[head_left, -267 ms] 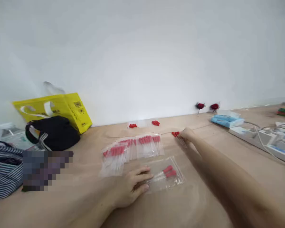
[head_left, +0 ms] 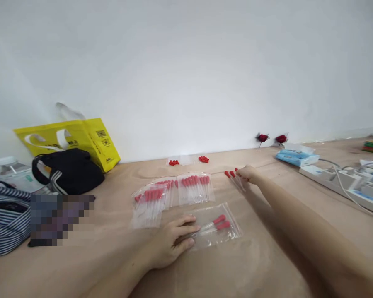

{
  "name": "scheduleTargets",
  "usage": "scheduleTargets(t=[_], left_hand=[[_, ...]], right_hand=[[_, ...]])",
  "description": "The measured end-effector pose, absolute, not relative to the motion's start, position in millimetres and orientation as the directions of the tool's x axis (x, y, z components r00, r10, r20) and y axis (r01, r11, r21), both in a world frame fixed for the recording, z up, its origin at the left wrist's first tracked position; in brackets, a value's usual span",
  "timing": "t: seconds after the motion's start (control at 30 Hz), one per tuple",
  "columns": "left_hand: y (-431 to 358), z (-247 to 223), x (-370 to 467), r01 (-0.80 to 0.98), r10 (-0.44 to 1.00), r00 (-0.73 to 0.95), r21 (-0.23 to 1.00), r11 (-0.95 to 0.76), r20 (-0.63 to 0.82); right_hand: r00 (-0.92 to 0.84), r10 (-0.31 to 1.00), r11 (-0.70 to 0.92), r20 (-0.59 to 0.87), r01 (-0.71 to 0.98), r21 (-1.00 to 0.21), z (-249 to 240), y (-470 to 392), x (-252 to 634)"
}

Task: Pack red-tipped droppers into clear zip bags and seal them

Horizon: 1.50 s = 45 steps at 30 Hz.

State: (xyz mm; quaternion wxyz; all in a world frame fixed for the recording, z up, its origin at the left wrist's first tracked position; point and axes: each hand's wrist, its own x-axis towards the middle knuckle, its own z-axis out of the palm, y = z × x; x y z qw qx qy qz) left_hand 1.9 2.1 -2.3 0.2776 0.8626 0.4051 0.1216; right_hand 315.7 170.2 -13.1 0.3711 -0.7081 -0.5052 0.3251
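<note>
My left hand [head_left: 175,242] rests on the left edge of a clear zip bag [head_left: 205,240], with two red-topped droppers [head_left: 221,222] inside. Its thumb and fingers are apart. Farther right, my right hand [head_left: 248,174] is closed, its fingertips pinching a red-topped dropper [head_left: 238,178]. Two more loose droppers [head_left: 229,174] lie just left of those fingertips. Filled bags of droppers [head_left: 194,189] stand beyond the left hand, overlapping a second group of bags [head_left: 151,203] to the left.
Small red pieces [head_left: 174,163] and another red cluster [head_left: 203,159] lie near the wall. At left are a yellow bag [head_left: 101,142], a black bag [head_left: 73,171] and striped cloth [head_left: 6,223]. A blue packet [head_left: 296,157] and power strip [head_left: 345,182] lie at right.
My right hand has shifted slightly right, and a dropper at its fingertips has separated from the two beside it. My left hand remains on the bag.
</note>
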Motion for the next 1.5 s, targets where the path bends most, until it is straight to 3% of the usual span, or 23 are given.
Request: scheduleTargets(t=[0.17,0.4,0.87,1.0,1.1,1.27,1.5], left_hand=[[4,-7,0,0.620,0.758,0.652,0.576,-0.533,0.001],[6,-6,0,0.631,0.757,0.653,0.549,-0.547,0.004],[6,-5,2,0.633,0.756,0.655,0.542,-0.553,0.008],[6,-5,2,0.643,0.763,0.646,0.543,-0.540,-0.006],[5,-4,3,0.644,0.765,0.644,0.549,-0.532,-0.014],[4,-3,2,0.646,0.786,0.618,0.558,-0.521,0.019],[4,-3,2,0.658,0.790,0.613,0.550,-0.514,0.004]], right_hand=[[0.201,0.979,-0.074,-0.026,0.236,-0.969,-10,125,319],[0.237,0.968,0.100,0.082,-0.065,-0.993,-36,67,298],[0.208,0.977,0.043,-0.045,-0.403,-0.914,-40,47,275],[0.185,0.980,0.015,-0.069,-0.421,-0.907,-37,43,274],[0.070,0.994,-0.049,-0.083,-0.398,-0.916,-33,34,267],[-0.217,0.974,-0.106,-0.067,-0.174,-0.979,-31,25,262],[-0.332,0.931,-0.129,-0.155,0.100,-0.987,-25,30,261]])
